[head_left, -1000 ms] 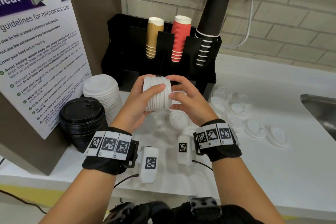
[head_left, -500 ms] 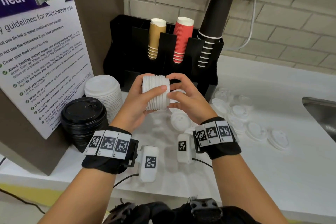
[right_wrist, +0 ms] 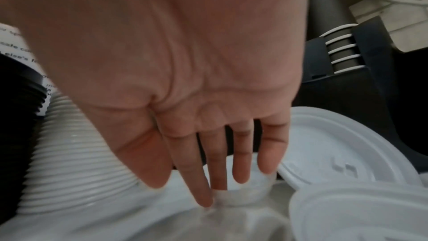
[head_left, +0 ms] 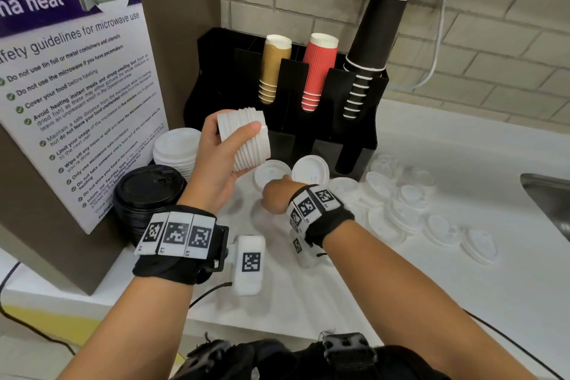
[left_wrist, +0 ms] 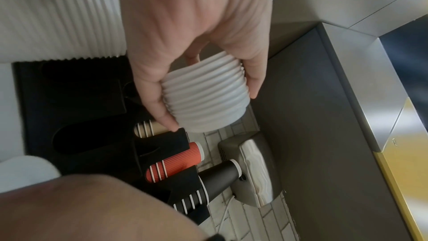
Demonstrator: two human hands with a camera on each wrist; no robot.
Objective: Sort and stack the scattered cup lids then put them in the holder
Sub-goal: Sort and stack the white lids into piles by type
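Observation:
My left hand (head_left: 229,140) grips a stack of white ribbed lids (head_left: 245,139), held on its side above the counter in front of the black holder (head_left: 216,71). In the left wrist view the thumb and fingers of that hand (left_wrist: 197,43) wrap round the lid stack (left_wrist: 203,102). My right hand (head_left: 274,197) is down at the counter, fingers straight, and in the right wrist view its fingertips (right_wrist: 206,201) touch a small white lid (right_wrist: 250,191). Two loose white lids (head_left: 310,170) lie just beyond it.
A tall white lid stack (head_left: 177,148) and a black lid stack (head_left: 148,191) stand at the left by the poster (head_left: 77,102). Several lids (head_left: 401,207) lie scattered to the right. The holder carries brown, red and black cups (head_left: 317,71). A sink (head_left: 549,194) is far right.
My right hand has let go of the lid stack and dropped to the loose lids on the counter. The left hand now holds the stack alone, a little higher and tilted.

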